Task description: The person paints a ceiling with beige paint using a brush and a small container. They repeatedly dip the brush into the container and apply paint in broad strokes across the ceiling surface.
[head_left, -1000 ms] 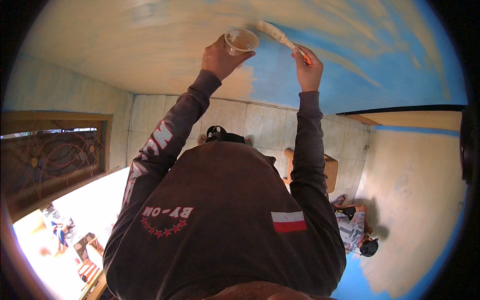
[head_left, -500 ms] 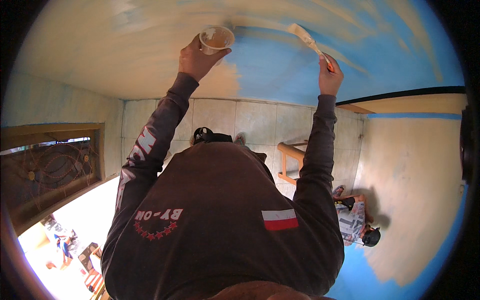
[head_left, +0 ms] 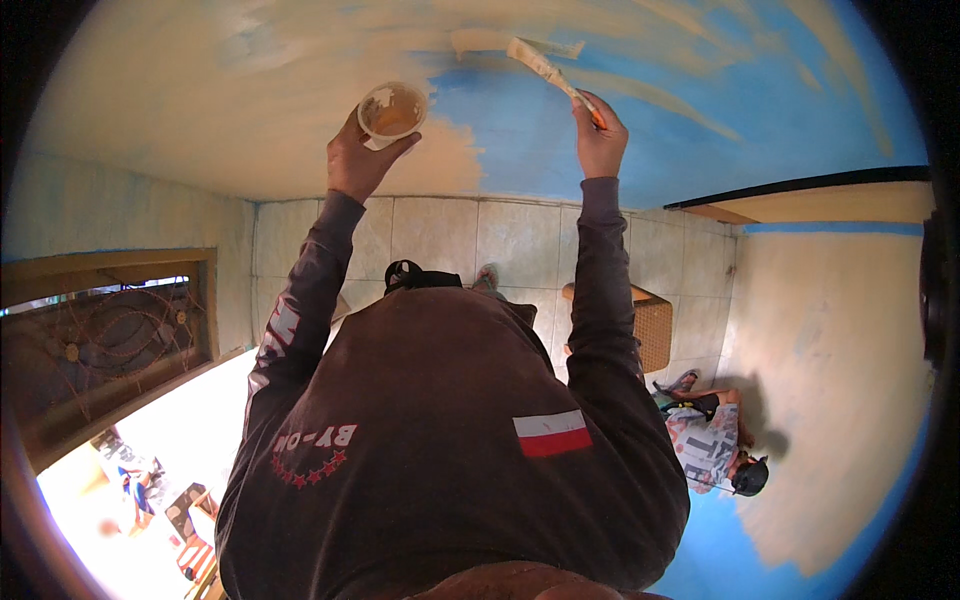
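My left hand (head_left: 358, 158) is wrapped round a clear plastic cup (head_left: 393, 112) with beige paint in it and whitish smears inside its wall. In my right hand (head_left: 602, 140) is a paintbrush (head_left: 545, 70) with an orange-tipped handle, gripped by that handle. Its bristles, coated in beige, lie against or very close to the wall (head_left: 540, 130); contact cannot be told for sure. Beige covers the wall's left part, while the right part is blue with loose beige streaks. The cup is held lower than the brush and to its left.
On the tiled floor (head_left: 430, 230) a wooden chair with a woven seat (head_left: 652, 330) stands beside my right forearm. Another person (head_left: 712, 440) in a dark cap is by the right wall. A window with a grille (head_left: 110, 335) is at left, above a bright opening.
My right hand has moved left with the brush, and a fresh beige stroke shows near the bristles. My left hand has shifted left and lower with the cup, tilting its mouth more into view.
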The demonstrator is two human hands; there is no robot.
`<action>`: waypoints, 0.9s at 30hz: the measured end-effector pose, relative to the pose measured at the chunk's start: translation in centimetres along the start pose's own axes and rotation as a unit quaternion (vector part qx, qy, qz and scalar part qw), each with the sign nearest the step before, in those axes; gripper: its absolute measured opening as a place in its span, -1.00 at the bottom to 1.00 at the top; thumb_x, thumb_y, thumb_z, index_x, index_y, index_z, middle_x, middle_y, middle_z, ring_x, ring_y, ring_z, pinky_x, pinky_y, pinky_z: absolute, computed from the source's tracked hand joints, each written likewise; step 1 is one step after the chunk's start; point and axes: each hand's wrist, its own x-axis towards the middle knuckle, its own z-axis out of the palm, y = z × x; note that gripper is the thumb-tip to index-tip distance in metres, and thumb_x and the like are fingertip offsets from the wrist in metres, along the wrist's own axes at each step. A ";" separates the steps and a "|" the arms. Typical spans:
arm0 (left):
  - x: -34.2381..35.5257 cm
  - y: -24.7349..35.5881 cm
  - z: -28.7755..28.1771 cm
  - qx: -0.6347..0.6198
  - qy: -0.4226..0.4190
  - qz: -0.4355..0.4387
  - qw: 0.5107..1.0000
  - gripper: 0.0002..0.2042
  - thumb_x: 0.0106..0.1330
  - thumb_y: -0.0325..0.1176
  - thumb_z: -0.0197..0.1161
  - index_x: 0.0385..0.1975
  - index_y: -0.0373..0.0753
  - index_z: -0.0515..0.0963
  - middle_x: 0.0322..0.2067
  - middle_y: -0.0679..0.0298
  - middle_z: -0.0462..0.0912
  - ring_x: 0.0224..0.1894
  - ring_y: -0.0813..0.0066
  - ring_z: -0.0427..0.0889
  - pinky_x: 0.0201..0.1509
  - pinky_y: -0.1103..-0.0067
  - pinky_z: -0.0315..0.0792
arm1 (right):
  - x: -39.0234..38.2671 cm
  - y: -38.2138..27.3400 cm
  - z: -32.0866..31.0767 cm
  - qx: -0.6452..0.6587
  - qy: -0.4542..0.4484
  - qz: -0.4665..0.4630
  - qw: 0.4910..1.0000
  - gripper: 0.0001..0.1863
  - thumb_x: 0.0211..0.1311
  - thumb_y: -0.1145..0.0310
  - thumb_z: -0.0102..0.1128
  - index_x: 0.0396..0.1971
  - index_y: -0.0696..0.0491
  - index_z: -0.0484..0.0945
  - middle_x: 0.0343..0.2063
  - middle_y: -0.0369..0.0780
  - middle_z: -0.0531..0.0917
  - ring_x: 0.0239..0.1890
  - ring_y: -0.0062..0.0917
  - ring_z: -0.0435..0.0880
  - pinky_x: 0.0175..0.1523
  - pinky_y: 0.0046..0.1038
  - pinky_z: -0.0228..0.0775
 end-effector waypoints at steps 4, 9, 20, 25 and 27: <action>-1.3 -0.4 -2.4 -0.001 -0.006 0.004 1.000 -0.26 0.02 -0.18 0.60 0.16 -0.42 0.43 0.03 0.03 0.64 0.05 0.34 0.67 0.13 0.39 0.59 | 0.6 -0.9 -3.8 -0.049 0.023 -0.035 0.998 -0.79 0.27 0.35 0.35 -0.16 0.12 0.71 -0.32 -0.28 0.72 -0.29 -0.66 0.63 -0.14 -0.53 0.49; -1.6 0.6 -3.0 -0.020 0.005 0.017 1.000 -0.28 0.00 -0.20 0.61 0.16 -0.36 0.45 0.00 0.09 0.66 0.01 0.37 0.68 0.12 0.41 0.60 | 3.2 -1.0 -11.5 -0.124 0.062 -0.015 0.990 -0.77 0.27 0.33 0.35 -0.16 0.14 0.71 -0.35 -0.30 0.71 -0.30 -0.69 0.60 -0.15 -0.57 0.46; -0.9 2.1 -4.1 -0.026 -0.055 0.041 0.997 -0.30 0.03 -0.29 0.59 0.19 -0.34 0.43 0.08 0.10 0.62 0.14 0.36 0.60 0.24 0.36 0.51 | 7.2 2.2 -21.4 -0.101 0.086 0.054 0.990 -0.73 0.25 0.29 0.37 -0.16 0.16 0.70 -0.41 -0.35 0.66 -0.35 -0.72 0.55 -0.21 -0.59 0.41; -0.6 1.8 -3.7 -0.044 -0.062 0.014 0.997 -0.26 -0.03 -0.33 0.63 0.18 -0.38 0.43 0.07 0.09 0.61 0.12 0.37 0.60 0.21 0.39 0.53 | 8.4 3.4 -23.6 -0.110 0.093 0.072 0.987 -0.73 0.24 0.29 0.38 -0.17 0.16 0.70 -0.44 -0.35 0.66 -0.38 -0.72 0.56 -0.23 -0.61 0.40; -0.7 1.3 -3.3 -0.054 -0.052 0.011 0.997 -0.26 -0.03 -0.33 0.63 0.18 -0.38 0.43 0.06 0.10 0.62 0.11 0.38 0.60 0.21 0.39 0.53 | 8.6 4.0 -23.7 -0.111 0.103 0.064 0.986 -0.74 0.24 0.31 0.38 -0.17 0.15 0.70 -0.45 -0.34 0.67 -0.39 -0.73 0.56 -0.24 -0.61 0.41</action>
